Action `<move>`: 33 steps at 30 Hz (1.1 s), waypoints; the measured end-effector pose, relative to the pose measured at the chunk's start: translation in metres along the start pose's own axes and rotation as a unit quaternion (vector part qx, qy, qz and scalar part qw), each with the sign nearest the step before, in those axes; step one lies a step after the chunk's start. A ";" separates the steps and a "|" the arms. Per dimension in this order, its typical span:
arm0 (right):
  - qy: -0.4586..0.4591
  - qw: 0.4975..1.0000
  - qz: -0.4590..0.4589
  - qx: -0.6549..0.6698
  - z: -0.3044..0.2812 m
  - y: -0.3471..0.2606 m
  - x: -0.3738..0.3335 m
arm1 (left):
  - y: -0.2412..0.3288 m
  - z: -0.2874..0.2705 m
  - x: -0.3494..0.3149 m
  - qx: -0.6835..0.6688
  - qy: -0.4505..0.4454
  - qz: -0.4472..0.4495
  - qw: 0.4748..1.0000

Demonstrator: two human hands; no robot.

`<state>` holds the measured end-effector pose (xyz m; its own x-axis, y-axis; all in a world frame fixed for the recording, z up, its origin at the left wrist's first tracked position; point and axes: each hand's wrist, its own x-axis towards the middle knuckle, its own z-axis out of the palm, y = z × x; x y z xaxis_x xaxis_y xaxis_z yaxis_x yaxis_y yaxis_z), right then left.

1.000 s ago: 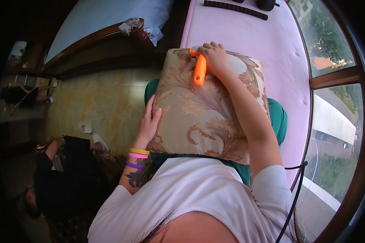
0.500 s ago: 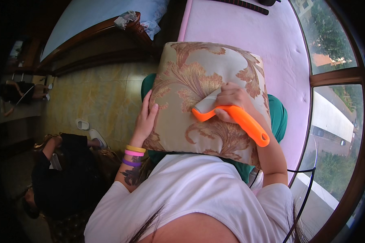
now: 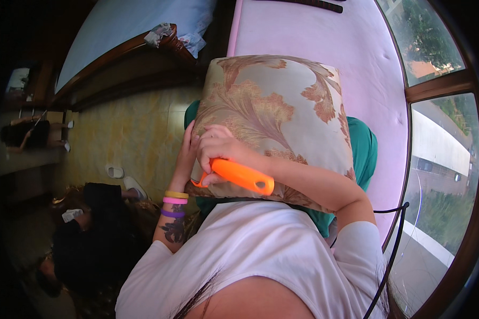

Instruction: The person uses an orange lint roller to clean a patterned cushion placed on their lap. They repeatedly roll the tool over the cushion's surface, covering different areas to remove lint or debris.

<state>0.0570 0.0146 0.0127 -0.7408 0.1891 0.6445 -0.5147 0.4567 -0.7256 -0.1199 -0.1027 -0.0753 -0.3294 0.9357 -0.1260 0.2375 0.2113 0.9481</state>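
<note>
A square cushion (image 3: 282, 87) with a beige ground and brown-gold leaf pattern lies across my lap. My right hand (image 3: 221, 149) is closed round the orange handle of a lint roller (image 3: 245, 176), low over the cushion's left side. The handle's loose end points toward the right. Most of the roller head is hidden under my right hand. My left hand (image 3: 183, 162) grips the cushion's left edge, fingers along the side, partly covered by the right hand. Yellow, pink and purple bands (image 3: 174, 202) circle my left wrist.
My green-clad knees (image 3: 363, 151) support the cushion. Beyond it stretches a pale pink padded surface (image 3: 303, 34) with a dark rod (image 3: 316, 4). Windows (image 3: 442, 159) line the right. At left are a wooden bed (image 3: 117, 58), a tiled floor (image 3: 138, 117), slippers (image 3: 114, 170) and a seated person in black (image 3: 98, 239).
My right hand has carried the lint roller from the cushion's middle to its left edge, close to my left hand. The left hand stays at the edge. The seated person's arm has shifted.
</note>
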 end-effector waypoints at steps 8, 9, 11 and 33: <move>0.147 0.792 0.269 0.528 -0.023 -0.024 0.000 | 0.076 0.023 0.027 0.218 -0.002 0.129 0.967; 0.112 0.820 0.278 0.487 -0.033 -0.024 0.001 | 0.080 0.028 0.032 0.244 -0.023 0.137 0.960; 0.041 0.868 0.292 0.400 -0.055 -0.021 -0.002 | 0.090 0.040 0.033 0.338 -0.019 0.150 0.929; 0.491 0.818 0.180 0.239 -0.180 0.053 -0.074 | 0.099 0.078 0.042 0.470 -0.023 0.202 0.859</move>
<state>0.1620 0.1812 -0.0296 -0.2989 0.9508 0.0818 -0.6231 -0.1295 -0.7713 -0.0390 -0.0205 -0.0095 -0.0150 0.9918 0.1267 0.9642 -0.0192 0.2646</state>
